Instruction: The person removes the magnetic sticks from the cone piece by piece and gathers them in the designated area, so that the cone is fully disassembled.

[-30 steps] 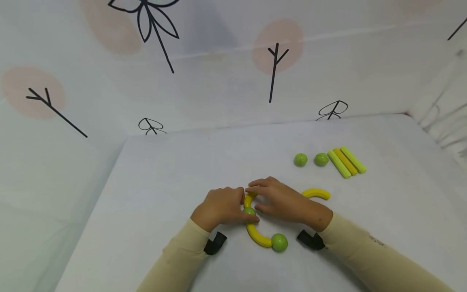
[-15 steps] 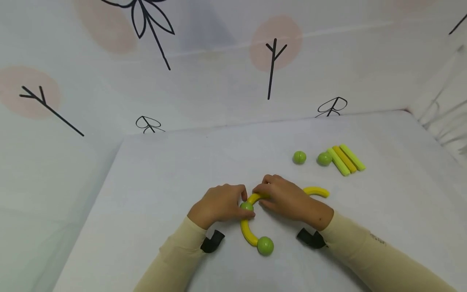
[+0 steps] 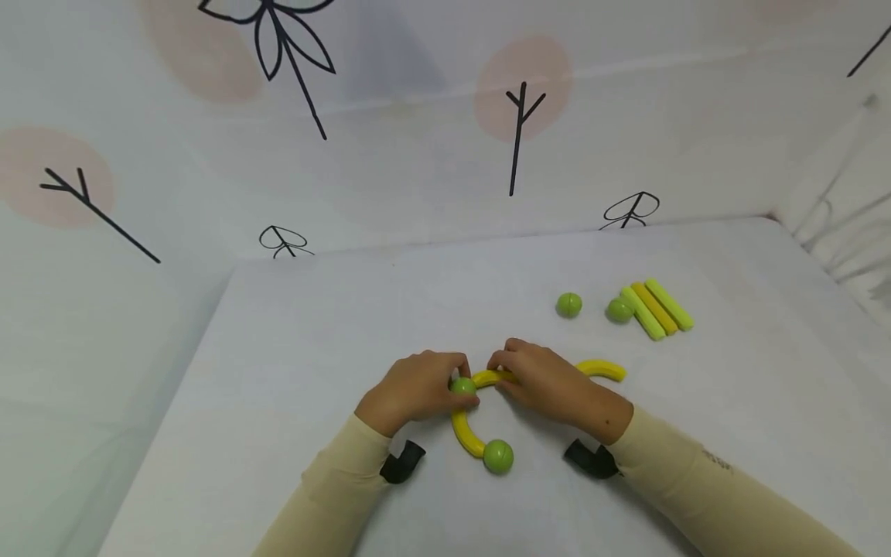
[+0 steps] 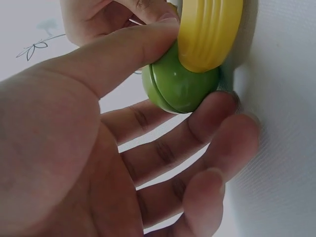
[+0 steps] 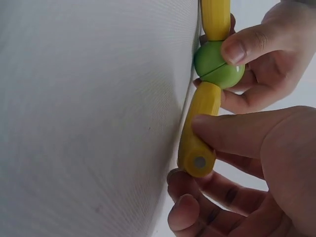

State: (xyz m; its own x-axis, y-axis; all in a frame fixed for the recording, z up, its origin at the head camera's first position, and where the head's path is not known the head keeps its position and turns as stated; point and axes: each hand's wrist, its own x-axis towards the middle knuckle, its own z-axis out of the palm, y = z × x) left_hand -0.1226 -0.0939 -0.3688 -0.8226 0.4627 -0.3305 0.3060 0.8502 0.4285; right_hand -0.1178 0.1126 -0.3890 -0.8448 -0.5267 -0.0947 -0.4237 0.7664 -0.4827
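My left hand grips a green ball between thumb and fingers. One curved yellow stick runs from that ball down to a second green ball at its lower end. Another curved yellow stick meets the held ball on its other side. My right hand pinches this stick with thumb and fingers near its free end, where a round grey spot shows in the right wrist view. The joined pieces form an arc on the white table, partly hidden by my hands.
A loose curved yellow stick lies just beyond my right wrist. Farther back are a green ball, another green ball, and straight sticks, two lime and one yellow, side by side. A patterned white cloth wall stands behind the table.
My right hand has closed on the upper curved stick and moved slightly right. The joined arc has shifted left and turned. One back green ball now sits against the straight sticks.
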